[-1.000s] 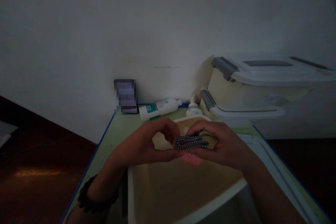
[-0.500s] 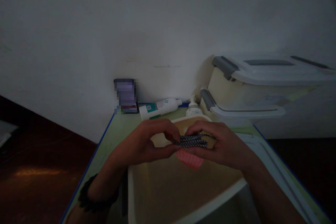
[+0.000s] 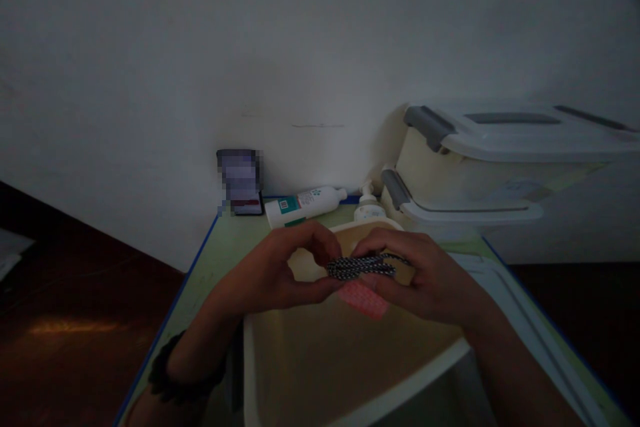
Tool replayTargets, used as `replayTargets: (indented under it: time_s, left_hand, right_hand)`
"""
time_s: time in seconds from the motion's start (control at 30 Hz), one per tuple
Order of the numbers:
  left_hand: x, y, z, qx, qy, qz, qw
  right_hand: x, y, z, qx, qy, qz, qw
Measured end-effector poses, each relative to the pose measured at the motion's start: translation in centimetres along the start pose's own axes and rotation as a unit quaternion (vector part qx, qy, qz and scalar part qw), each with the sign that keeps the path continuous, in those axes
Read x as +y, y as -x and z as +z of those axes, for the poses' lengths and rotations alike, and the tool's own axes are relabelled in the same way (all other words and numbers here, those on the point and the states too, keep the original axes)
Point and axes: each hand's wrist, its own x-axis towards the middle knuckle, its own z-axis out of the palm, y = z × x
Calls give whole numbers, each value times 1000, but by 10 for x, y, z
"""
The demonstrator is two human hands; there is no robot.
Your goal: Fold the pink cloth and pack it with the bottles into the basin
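Observation:
A bundle of black-and-white braided cord [image 3: 360, 267], folded in several loops, is held between my two hands above a cream plastic bin. My left hand [image 3: 295, 267] pinches the looped left end between thumb and fingers. My right hand [image 3: 410, 273] grips the right part, its thumb below the strands and its fingers over the top. One strand runs off to the right under the right fingers. Below the cord, inside the bin [image 3: 253, 373], shows a pink textured item [image 3: 364, 299]; its kind I cannot make out, and the right thumb partly covers it.
Behind the bin, a white bottle [image 3: 307, 205] lies on the green tabletop [image 3: 225, 247] beside a white pump bottle [image 3: 369, 203]. A phone [image 3: 241, 180] leans on the wall at left. Lidded storage boxes [image 3: 470, 177] are stacked at right. A pale lid [image 3: 520, 320] lies right of the bin.
The cord's loops have shifted slightly in my fingers, and the left end now looks rounder and more spread. My right thumb has moved up a little. Both hands otherwise stay in place.

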Motion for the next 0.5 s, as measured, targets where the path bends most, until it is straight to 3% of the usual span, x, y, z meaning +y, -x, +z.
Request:
replayTargets:
  time_s: [0.23,0.5]
  left_hand:
    - [-4,0,1,-14,7,37,999]
    - [-1,0,0,-14,-1,16,1000]
  right_hand:
    - [0,1,1,-5,-4,5,1000]
    - [0,0,1,-8,7,-2,1000]
